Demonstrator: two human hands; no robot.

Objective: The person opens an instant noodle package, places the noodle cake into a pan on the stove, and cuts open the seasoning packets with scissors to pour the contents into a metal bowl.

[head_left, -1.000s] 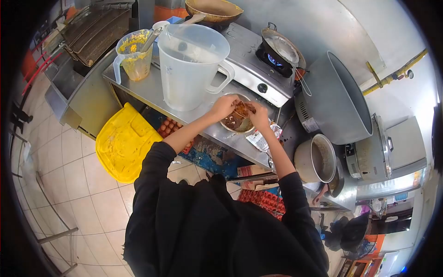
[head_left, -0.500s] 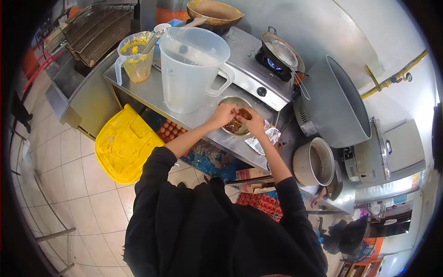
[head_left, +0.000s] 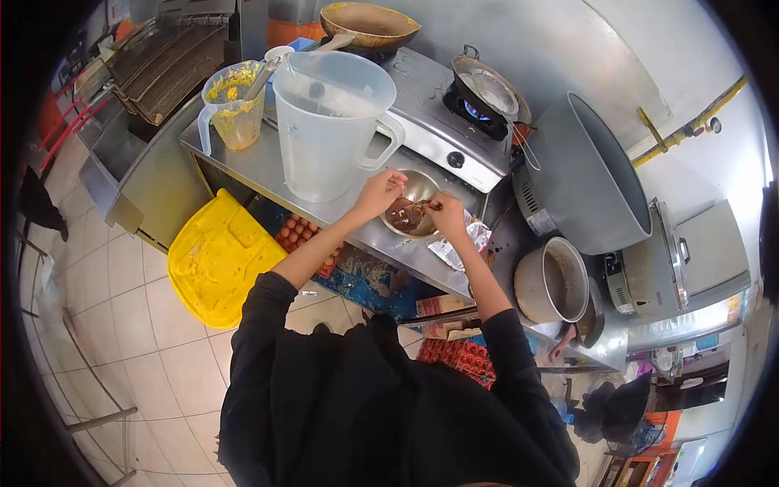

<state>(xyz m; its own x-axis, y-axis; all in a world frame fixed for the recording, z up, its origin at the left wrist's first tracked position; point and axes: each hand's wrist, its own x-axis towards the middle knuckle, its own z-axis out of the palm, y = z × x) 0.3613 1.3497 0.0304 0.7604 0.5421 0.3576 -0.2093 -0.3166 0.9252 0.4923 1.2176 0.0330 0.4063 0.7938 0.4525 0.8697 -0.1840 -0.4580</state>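
A round metal bowl sits at the counter's front edge, with brown pieces and a few pale bits in its bottom. My left hand is over the bowl's left rim, fingertips pinched together; anything between them is too small to make out. On the opposite side, my right hand pinches a dark brown piece above the contents. Just beyond that hand lies a torn silver-and-red foil packet.
Left of the bowl stands a large clear plastic jug, with a yellow-stained measuring jug beyond. Behind is a gas stove with a lit burner under a pan. A metal pot stands right. Below left are a yellow lid and eggs.
My hands were together over the bowl around a brown piece. They have drawn apart, the left slightly up and left, the right keeping a brown piece. More of the bowl's inside shows.
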